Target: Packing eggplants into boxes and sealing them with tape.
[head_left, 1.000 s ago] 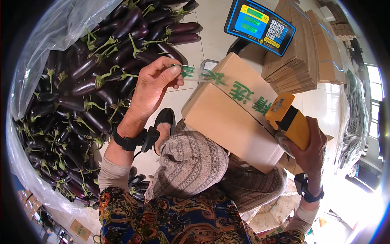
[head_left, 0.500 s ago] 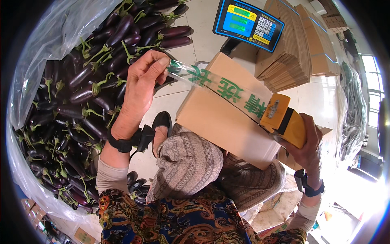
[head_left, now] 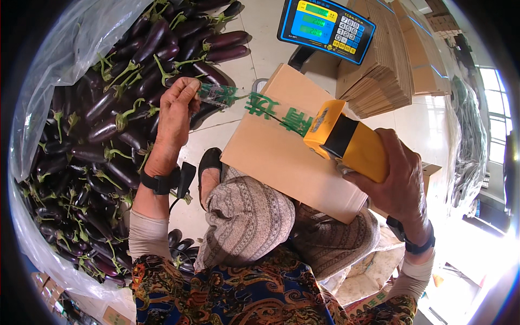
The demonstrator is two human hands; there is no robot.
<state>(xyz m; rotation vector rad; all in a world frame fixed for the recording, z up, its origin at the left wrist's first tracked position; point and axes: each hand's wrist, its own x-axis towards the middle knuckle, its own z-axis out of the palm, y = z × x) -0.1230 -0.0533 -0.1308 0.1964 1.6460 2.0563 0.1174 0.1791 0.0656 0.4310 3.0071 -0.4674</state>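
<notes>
A closed cardboard box (head_left: 281, 157) rests in front of my knees, its top flaps meeting along a seam. My left hand (head_left: 176, 111) pinches the free end of a strip of clear packing tape (head_left: 260, 104) printed in green, beyond the box's left edge. The strip stretches across the box top to a yellow tape dispenser (head_left: 357, 149) with a black band. My right hand (head_left: 398, 179) is wrapped round the dispenser, which is tilted above the right part of the box. Whether the tape touches the cardboard beneath it I cannot tell.
Eggplants (head_left: 103, 146) lie heaped at the left beside a clear plastic sheet (head_left: 40, 103). Beyond the box stands a scale display (head_left: 327, 30) with a keypad. Stacks of flattened cardboard (head_left: 374, 59) are at the far right, near bundled plastic film (head_left: 470, 146).
My right hand has moved left and raised the dispenser from the box's right edge. My left hand has shifted left with the tape end. The box appears slightly further left.
</notes>
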